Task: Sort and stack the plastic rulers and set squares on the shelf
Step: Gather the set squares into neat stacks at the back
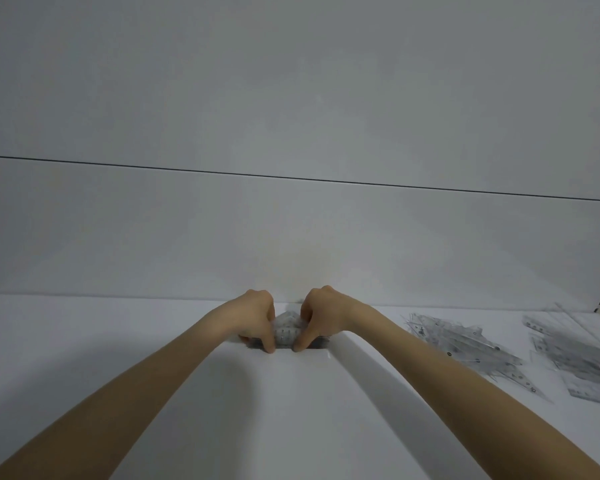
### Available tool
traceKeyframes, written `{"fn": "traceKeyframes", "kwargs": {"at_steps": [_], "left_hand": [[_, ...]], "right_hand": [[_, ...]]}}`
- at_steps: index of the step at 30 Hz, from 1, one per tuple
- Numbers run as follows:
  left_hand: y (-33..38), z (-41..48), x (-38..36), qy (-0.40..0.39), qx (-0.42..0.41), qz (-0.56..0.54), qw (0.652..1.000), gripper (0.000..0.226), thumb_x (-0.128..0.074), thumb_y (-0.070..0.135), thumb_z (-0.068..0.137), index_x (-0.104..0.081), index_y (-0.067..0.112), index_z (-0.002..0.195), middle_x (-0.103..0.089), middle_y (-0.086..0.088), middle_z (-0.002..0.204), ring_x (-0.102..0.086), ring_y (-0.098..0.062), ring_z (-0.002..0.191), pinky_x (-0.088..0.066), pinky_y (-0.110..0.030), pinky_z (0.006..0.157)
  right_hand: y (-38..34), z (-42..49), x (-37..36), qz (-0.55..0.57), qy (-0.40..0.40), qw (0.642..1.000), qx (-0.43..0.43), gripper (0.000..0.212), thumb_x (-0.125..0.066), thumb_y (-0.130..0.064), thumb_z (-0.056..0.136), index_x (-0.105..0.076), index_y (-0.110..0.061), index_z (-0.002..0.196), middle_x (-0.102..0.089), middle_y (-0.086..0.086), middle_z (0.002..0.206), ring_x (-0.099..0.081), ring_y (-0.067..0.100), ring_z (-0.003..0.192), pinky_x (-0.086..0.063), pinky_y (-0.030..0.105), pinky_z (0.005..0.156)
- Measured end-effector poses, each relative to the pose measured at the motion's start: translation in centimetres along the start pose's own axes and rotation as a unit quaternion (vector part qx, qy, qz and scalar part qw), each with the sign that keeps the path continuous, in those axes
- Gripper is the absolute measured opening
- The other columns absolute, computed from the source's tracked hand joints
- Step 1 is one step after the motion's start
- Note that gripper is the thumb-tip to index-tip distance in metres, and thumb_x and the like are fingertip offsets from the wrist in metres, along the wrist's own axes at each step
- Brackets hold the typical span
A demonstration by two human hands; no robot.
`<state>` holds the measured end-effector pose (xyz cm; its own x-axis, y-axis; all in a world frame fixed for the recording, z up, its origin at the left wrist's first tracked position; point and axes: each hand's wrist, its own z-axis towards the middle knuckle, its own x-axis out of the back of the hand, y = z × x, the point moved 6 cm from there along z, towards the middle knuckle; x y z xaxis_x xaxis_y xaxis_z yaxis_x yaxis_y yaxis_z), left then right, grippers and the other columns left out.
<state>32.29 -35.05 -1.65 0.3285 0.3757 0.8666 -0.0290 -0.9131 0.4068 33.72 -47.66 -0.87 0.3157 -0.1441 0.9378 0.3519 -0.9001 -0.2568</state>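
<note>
Both grips are curled on one small stack (286, 327) of clear set squares: left grip (257, 317) on its left side, right grip (317, 315) on its right. It sits mid-shelf (84, 341), near the back wall. I would press the sides together gently, because smooth plastic slips. More piles (465, 341) lie well apart, right.

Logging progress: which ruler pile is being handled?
The middle pile, held between left hand and right hand; near-right pile and far-right pile lie untouched.

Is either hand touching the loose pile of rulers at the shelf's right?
No, the left hand and right hand both grip a small stack at centre, apart from the pile.
</note>
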Motion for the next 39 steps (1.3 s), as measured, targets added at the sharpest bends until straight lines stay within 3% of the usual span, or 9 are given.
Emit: {"fn": "traceKeyframes", "kwargs": {"at_steps": [2,5,11,17,20,25,29,34,39], "left_hand": [[-0.4,-0.3,0.0,-0.008,0.007,0.013,1.000,0.035,-0.081,0.010,0.065,-0.070,0.001,0.097,-0.072,-0.014,0.086,-0.059,-0.016,0.052,-0.047,-0.018,0.047],[-1.6,-1.0,0.3,-0.009,0.014,0.023,1.000,0.034,-0.076,0.004,0.066,-0.070,0.001,0.099,-0.071,-0.012,0.086,-0.059,-0.016,0.055,-0.047,-0.020,0.050],[-3.0,-1.8,0.5,0.020,0.000,-0.008,1.000,0.047,-0.074,-0.001,0.065,-0.066,0.005,0.111,-0.071,-0.007,0.096,-0.066,-0.019,0.078,-0.050,-0.023,0.063],[-3.4,-2.1,0.4,0.037,-0.023,-0.026,0.999,0.056,-0.069,-0.005,0.065,-0.063,0.010,0.118,-0.066,0.002,0.098,-0.064,-0.013,0.086,-0.050,-0.018,0.066],[-3.2,-2.3,0.2,0.042,-0.043,-0.014,0.998,0.050,-0.065,-0.005,0.066,-0.066,0.010,0.114,-0.062,0.008,0.082,-0.061,-0.009,0.076,-0.044,-0.014,0.058],[-2.6,-2.9,0.1,0.059,-0.058,0.004,0.997,0.022,-0.061,-0.006,0.067,-0.068,0.011,0.079,-0.051,0.011,0.055,-0.045,-0.003,0.050,-0.035,-0.014,0.049],[-2.7,-2.9,0.1,0.058,-0.057,0.011,0.997,0.021,-0.062,-0.005,0.068,-0.070,0.010,0.080,-0.054,0.007,0.058,-0.046,-0.007,0.051,-0.036,-0.015,0.048],[-2.9,-3.1,0.1,0.043,-0.036,0.009,0.998,0.039,-0.067,-0.001,0.070,-0.064,0.009,0.108,-0.072,-0.008,0.084,-0.061,-0.014,0.059,-0.046,-0.018,0.053],[-2.8,-3.0,0.0,0.044,-0.044,0.001,0.998,0.043,-0.062,-0.002,0.071,-0.061,0.008,0.113,-0.071,-0.009,0.071,-0.059,-0.014,0.054,-0.047,-0.021,0.057]], "right_hand": [[0.6,-0.4,0.0,0.003,-0.021,1.000,-0.004,0.034,-0.084,-0.035,0.063,-0.063,-0.009,0.068,-0.060,-0.001,0.063,-0.055,0.015,0.058,-0.042,0.020,0.050],[2.2,-1.6,0.4,0.010,-0.036,0.999,-0.012,0.046,-0.085,-0.032,0.064,-0.071,-0.009,0.100,-0.073,0.004,0.090,-0.063,0.012,0.059,-0.048,0.017,0.057],[5.0,-3.5,-0.3,0.087,0.014,0.996,-0.025,0.033,-0.070,-0.003,0.066,-0.068,-0.010,0.098,-0.075,0.005,0.083,-0.061,0.009,0.055,-0.044,0.013,0.050],[4.0,-3.6,-0.7,0.108,0.030,0.994,0.002,0.039,-0.065,0.000,0.070,-0.063,-0.010,0.107,-0.070,-0.005,0.075,-0.060,0.004,0.062,-0.042,0.012,0.051],[3.6,-3.5,-0.8,0.107,0.038,0.994,0.005,0.039,-0.067,-0.002,0.070,-0.062,-0.011,0.108,-0.065,-0.009,0.069,-0.056,0.003,0.061,-0.039,0.012,0.050],[3.0,-3.3,-0.6,0.078,0.047,0.996,0.008,0.038,-0.071,-0.008,0.071,-0.063,-0.010,0.109,-0.061,-0.006,0.076,-0.057,0.011,0.073,-0.042,0.017,0.058],[3.1,-3.2,-0.5,0.065,0.042,0.997,-0.003,0.033,-0.069,-0.006,0.069,-0.065,-0.012,0.102,-0.064,-0.005,0.075,-0.058,0.009,0.068,-0.044,0.017,0.056],[4.0,-3.7,-0.3,0.050,0.048,0.997,-0.025,0.016,-0.065,-0.004,0.067,-0.066,-0.019,0.062,-0.069,0.007,0.066,-0.057,0.015,0.051,-0.044,0.016,0.048],[3.4,-4.1,-0.7,0.072,0.038,0.996,-0.031,0.021,-0.063,-0.005,0.068,-0.059,-0.013,0.050,-0.060,0.001,0.050,-0.055,0.010,0.044,-0.043,0.014,0.046]]}}
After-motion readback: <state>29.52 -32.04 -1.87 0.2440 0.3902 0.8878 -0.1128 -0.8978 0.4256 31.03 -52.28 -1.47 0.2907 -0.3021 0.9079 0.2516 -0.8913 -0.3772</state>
